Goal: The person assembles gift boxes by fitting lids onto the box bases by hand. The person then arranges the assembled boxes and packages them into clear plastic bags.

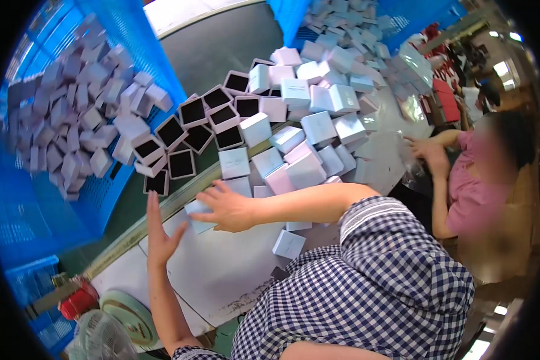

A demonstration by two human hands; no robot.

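Observation:
My left hand (pixel 162 237) is raised at the near edge of the dark belt, fingers stretched up and thumb apart, with nothing in it. Just right of it, my right hand (pixel 231 207) spreads its fingers over a small pale box (pixel 200 215) on the white tabletop, touching or hovering just above it; I cannot tell which. Beyond my fingertips, several open box halves with black inserts (pixel 192 112) lie on the belt. One black-lined box half (pixel 156 183) is just past my left fingertips.
A heap of closed pale boxes (pixel 306 165) covers the table on the right. One box (pixel 288 244) lies near my body. A blue crate (pixel 111 207) at left holds many boxes. A fan (pixel 102 336) stands at lower left. A co-worker in pink (pixel 477 186) sits at right.

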